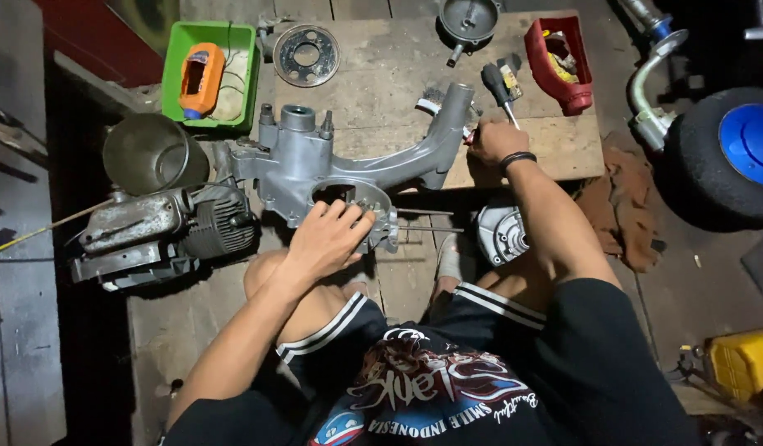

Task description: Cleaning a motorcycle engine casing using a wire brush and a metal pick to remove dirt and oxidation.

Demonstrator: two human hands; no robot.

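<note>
Right hand [495,140] grip closed on screwdriver [499,89], left hand [330,238] spread on engine casing [332,161] (grey).

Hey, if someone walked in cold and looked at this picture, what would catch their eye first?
The big grey engine casing in the middle, with the left hand pressed on its round opening. The right hand works at the casing's far arm, beside a screwdriver. A bright green tray holding an orange part sits at upper left.

Left hand [330,237] sits at about 7 o'clock from the right, palm down, fingers spread. Right hand [495,140] is stretched out toward 1 o'clock, fingers curled, looks like pinching, black band on the wrist.
</note>
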